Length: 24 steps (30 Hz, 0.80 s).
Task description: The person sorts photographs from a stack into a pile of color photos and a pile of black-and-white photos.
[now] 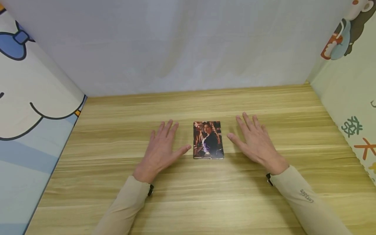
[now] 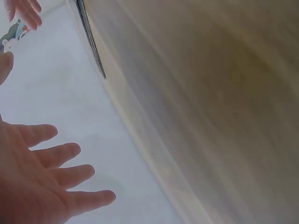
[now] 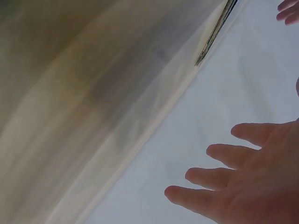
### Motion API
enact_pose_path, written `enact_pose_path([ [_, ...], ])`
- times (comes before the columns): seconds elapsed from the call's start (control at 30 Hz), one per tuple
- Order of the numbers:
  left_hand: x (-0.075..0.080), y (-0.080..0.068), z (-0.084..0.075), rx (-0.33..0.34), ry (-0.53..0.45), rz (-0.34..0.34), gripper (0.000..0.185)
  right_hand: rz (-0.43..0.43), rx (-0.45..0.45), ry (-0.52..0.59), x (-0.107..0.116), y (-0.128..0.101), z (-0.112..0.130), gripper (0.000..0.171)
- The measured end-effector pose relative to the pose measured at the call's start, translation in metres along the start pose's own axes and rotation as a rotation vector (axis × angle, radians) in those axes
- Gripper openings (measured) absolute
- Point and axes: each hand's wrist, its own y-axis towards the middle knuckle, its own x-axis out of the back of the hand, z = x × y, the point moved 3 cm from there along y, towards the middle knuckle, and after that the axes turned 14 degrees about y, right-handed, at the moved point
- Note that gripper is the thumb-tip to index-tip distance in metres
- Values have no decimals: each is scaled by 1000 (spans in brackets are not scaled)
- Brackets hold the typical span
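- The wooden table (image 1: 205, 195) is the largest thing in view; its pale grain runs side to side, and the photo card lies near its middle.
- A plain white back panel (image 1: 188, 45) stands upright along the table edge beyond the photo card.
- A cartoon-printed panel (image 1: 32, 107) with a blue bow walls off the table well to the left of the photo card; another cartoon-printed side panel (image 1: 349, 98), with coloured characters on it, closes the table well to the right of the card.
- Two beige sleeves (image 1: 129, 205) come in from the near edge, on the near side of the photo card, each ending at a wrist with a dark strap.
- The left hand (image 1: 160, 150) lies palm down just left of the photo card, fingers straight and slightly spread, relaxed, grasping nothing. The thumb points toward the card's left edge and ends just short of it, as far as the head view shows. In the left wrist view the same fingers (image 2: 60, 168) look loose and extended.
- The right hand (image 1: 255, 140) lies palm down to the right of the photo card, a little apart from it, fingers straight and released, holding nothing. The right wrist view shows these fingers (image 3: 219, 172) stretched out and empty.
- The photo card (image 1: 208, 139) lies flat and face up between the two hands, long side running away from the person; it shows a dark-haired figure in dark clothes. Neither hand rests on it. In the wrist views it appears only as a thin dark edge (image 2: 91, 39).
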Motion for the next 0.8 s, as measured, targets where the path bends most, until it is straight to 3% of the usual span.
enact_pose_path([
  [0.3, 0, 3, -12, -17, -139, -9, 91, -2, 11, 86, -6, 2, 7, 87],
  [0.8, -8, 11, -27, 52, -342, 53, 84, -28, -13, 232, -12, 8, 16, 79],
])
